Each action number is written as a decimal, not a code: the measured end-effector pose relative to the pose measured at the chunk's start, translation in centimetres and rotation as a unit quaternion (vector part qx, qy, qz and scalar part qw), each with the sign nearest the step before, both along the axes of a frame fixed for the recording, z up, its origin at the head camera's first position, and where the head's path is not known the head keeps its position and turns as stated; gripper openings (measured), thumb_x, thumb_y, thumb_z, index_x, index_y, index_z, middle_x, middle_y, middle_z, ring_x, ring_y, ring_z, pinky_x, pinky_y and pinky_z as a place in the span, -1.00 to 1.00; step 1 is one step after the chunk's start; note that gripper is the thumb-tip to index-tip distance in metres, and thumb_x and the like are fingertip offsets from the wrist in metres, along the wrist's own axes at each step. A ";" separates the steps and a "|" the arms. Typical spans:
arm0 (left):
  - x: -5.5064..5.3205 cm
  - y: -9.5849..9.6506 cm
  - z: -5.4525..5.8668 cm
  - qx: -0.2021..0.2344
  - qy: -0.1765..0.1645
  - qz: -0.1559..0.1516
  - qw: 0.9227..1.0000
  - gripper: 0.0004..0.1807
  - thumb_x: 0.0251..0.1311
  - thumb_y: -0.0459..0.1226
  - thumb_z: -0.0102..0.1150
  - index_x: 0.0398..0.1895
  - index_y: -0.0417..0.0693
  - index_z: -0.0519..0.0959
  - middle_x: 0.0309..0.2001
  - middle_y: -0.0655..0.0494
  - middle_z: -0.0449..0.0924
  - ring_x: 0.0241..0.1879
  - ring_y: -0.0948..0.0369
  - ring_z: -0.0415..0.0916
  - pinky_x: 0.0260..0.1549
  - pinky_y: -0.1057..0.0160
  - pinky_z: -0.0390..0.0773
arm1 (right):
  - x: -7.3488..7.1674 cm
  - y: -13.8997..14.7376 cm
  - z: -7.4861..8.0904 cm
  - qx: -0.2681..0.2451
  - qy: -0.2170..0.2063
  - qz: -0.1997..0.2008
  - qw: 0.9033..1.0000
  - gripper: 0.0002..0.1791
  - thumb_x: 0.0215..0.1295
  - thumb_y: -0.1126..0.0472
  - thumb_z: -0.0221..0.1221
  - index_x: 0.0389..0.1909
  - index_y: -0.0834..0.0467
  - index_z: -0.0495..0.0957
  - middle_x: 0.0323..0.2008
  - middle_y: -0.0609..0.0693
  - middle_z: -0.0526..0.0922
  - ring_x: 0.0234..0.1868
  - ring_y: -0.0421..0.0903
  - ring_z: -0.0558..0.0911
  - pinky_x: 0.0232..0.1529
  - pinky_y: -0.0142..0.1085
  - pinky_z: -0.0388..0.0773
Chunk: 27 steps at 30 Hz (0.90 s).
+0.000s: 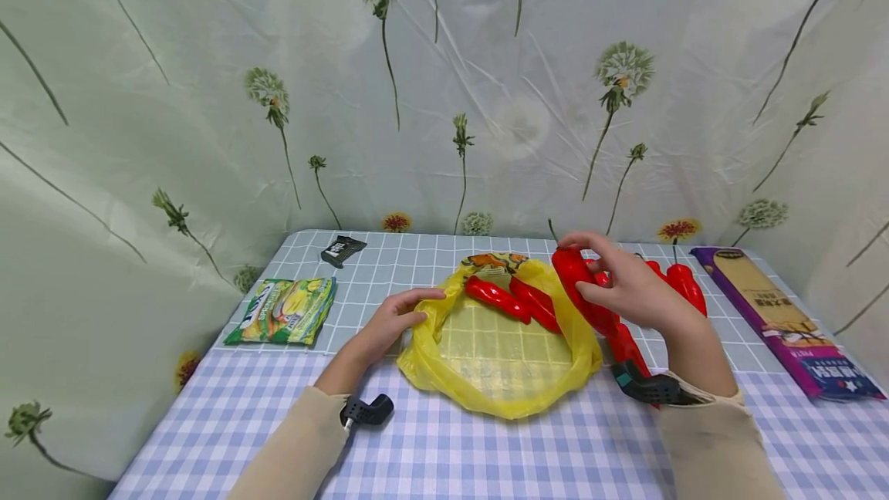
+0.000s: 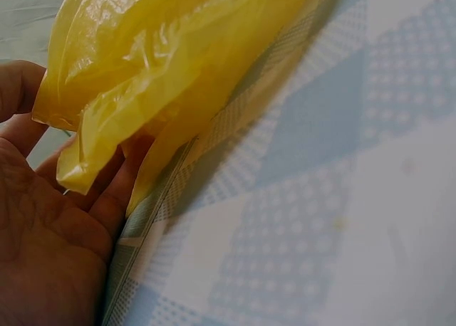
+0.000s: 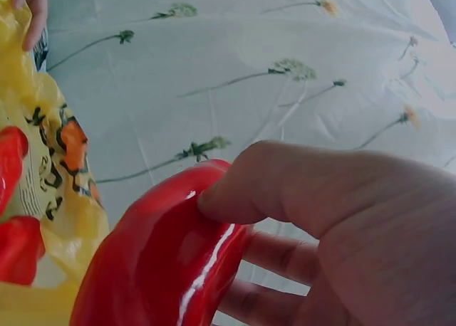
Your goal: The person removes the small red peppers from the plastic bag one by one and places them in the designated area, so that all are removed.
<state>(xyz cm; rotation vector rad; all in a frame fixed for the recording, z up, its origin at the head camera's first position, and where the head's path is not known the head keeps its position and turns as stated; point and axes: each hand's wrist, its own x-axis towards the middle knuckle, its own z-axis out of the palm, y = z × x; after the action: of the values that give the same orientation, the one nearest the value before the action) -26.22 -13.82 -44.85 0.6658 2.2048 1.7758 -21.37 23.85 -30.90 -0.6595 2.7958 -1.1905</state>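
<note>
The right hand (image 1: pixel 628 288) holds a red pepper (image 1: pixel 571 275), grip narrow around it, at the right rim of the yellow bag (image 1: pixel 500 406); its long axis slants back rightward (the left hand (image 1: pixel 383 328) pinches the opposite rim).

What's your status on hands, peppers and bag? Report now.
Left hand holding yellow plastic bag by the rim. Right hand pinching long red pepper. Two red peppers inside bag, nothing seen blocking its opening.
</note>
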 end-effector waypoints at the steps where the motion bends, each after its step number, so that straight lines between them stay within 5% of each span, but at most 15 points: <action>1: 0.0 0.0 0.0 -0.001 -0.001 0.001 1.000 -0.55 0.34 -0.40 -0.03 0.28 -0.15 0.51 0.42 -0.06 0.40 0.50 -0.03 0.19 0.52 -0.17 0.07 | -0.1 0.2 0.0 0.003 0.001 -0.003 1.000 -0.31 0.24 0.35 0.26 0.36 -0.06 0.28 0.26 0.15 0.46 0.09 0.14 0.55 -0.23 -0.17 0.76; 8: 0.0 0.0 0.0 -0.004 0.001 0.002 1.000 -0.55 0.34 -0.39 -0.03 0.28 -0.13 0.51 0.41 -0.06 0.41 0.50 -0.03 0.19 0.51 -0.18 0.08 | -0.3 1.7 -0.2 0.033 -0.004 -0.026 0.999 -0.41 0.30 0.32 0.22 0.33 -0.04 0.36 0.28 0.21 0.35 0.04 0.19 0.50 -0.40 -0.16 0.74; 15: 0.1 0.0 0.1 -0.005 0.007 0.003 1.000 -0.55 0.34 -0.40 -0.03 0.28 -0.13 0.51 0.41 -0.06 0.41 0.49 -0.04 0.20 0.51 -0.17 0.09 | -0.7 3.2 -0.8 0.026 -0.025 -0.037 0.999 -0.44 0.30 0.31 0.24 0.30 0.07 0.34 0.32 0.26 0.32 0.20 0.38 0.46 -0.23 -0.06 0.76; 27: 0.1 0.0 0.2 -0.004 -0.001 0.002 1.000 -0.54 0.35 -0.40 -0.04 0.30 -0.12 0.50 0.43 -0.05 0.39 0.50 -0.04 0.20 0.51 -0.17 0.10 | -0.6 5.4 -1.5 0.063 -0.056 -0.061 0.995 -0.42 0.30 0.22 0.26 0.33 0.06 0.36 0.27 0.25 0.40 0.12 0.27 0.47 -0.32 -0.18 0.72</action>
<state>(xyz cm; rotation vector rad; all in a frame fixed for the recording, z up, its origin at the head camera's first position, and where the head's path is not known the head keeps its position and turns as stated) -26.09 -13.84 -44.62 0.6566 2.2134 1.7673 -22.00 29.23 -32.35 -0.4062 2.8231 -1.0213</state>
